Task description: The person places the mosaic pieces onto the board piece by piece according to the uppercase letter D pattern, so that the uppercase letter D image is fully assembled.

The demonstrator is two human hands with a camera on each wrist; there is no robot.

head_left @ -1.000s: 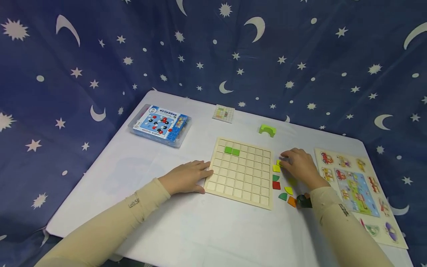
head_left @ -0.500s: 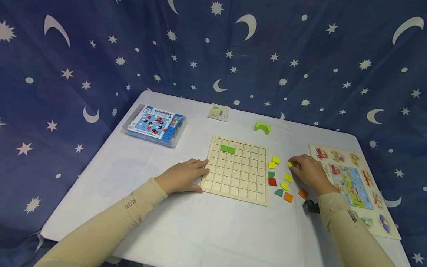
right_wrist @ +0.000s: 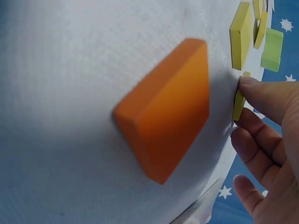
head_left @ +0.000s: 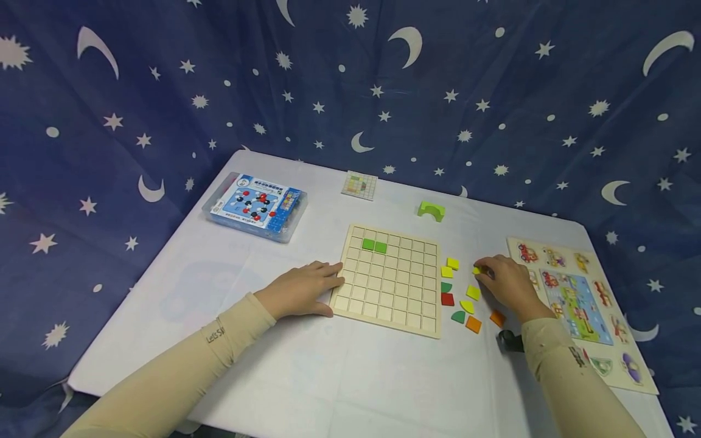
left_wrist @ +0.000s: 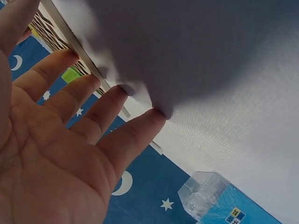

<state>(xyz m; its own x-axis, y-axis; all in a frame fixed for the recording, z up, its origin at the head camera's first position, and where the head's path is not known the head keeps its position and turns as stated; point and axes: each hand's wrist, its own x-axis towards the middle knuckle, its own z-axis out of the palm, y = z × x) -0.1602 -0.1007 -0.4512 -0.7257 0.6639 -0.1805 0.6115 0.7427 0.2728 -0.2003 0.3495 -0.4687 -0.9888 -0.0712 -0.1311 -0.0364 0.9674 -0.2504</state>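
My left hand [head_left: 300, 289] rests on the table with its fingers at the left edge of a wooden grid board [head_left: 385, 285]. In the left wrist view its fingers [left_wrist: 135, 135] are spread and nearly straight, tips along the board's edge. Two green square tiles [head_left: 375, 246] sit side by side in the grid's upper left. To the right of the board, my right hand [head_left: 510, 285] pinches a small yellow tile [right_wrist: 239, 101] between thumb and fingertips, close to the table. An orange tile [right_wrist: 170, 109] lies large in the right wrist view, beneath that wrist.
Several loose tiles lie right of the board, including a red tile [head_left: 447, 299] and a yellow tile [head_left: 473, 292]. Behind them stands a green arch block [head_left: 431, 210]. A pattern card [head_left: 359, 185], a boxed set [head_left: 254, 207] and a picture puzzle board [head_left: 577, 304] surround the work.
My right hand has drawn away to the right from the yellow tiles beside the board, then stays there with a yellow tile. The left hand keeps its place at the board. The head view shifted slightly.
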